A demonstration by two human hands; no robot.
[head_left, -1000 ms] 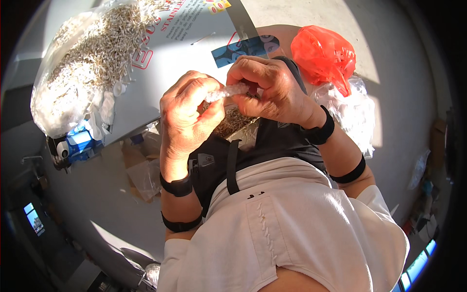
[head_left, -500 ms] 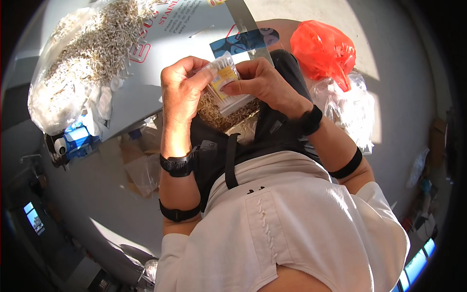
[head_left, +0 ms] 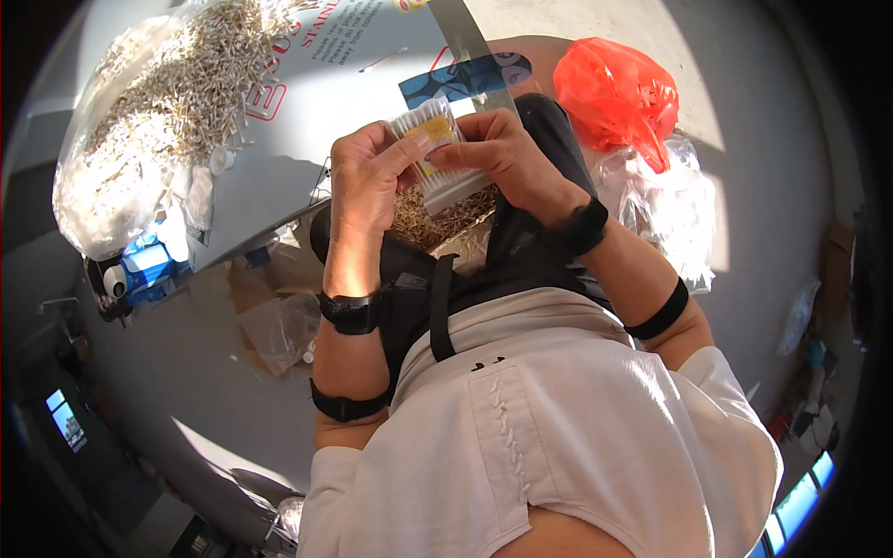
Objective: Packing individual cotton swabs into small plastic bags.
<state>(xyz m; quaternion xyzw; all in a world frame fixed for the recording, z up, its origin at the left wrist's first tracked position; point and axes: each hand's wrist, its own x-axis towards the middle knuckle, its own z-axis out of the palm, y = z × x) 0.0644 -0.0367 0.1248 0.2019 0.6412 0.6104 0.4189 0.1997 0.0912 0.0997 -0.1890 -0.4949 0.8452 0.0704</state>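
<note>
A clear plastic pack of cotton swabs point(head_left: 454, 189) with a yellow label is held up between both my hands, above my lap. My left hand point(head_left: 366, 177) pinches its left side, with the thumb across the front. From the other side my right hand point(head_left: 512, 160) grips it, the thumb pressed on the label. Fingers behind the pack are hidden. Below it, between my legs, lies a heap of loose cotton swabs point(head_left: 430, 226), partly covered by the pack and hands.
On the grey table point(head_left: 279, 177) at the left lies a big clear bag point(head_left: 93, 209) full of loose swabs. A single swab point(head_left: 383, 60) and a small white cap point(head_left: 221, 160) are also there. At the right sit a red plastic bag point(head_left: 614, 93) and clear plastic bags point(head_left: 656, 205).
My left hand and forearm have shifted a little to the right. The pack has tilted slightly and shows more of its upper swabs. Both hands still hold it.
</note>
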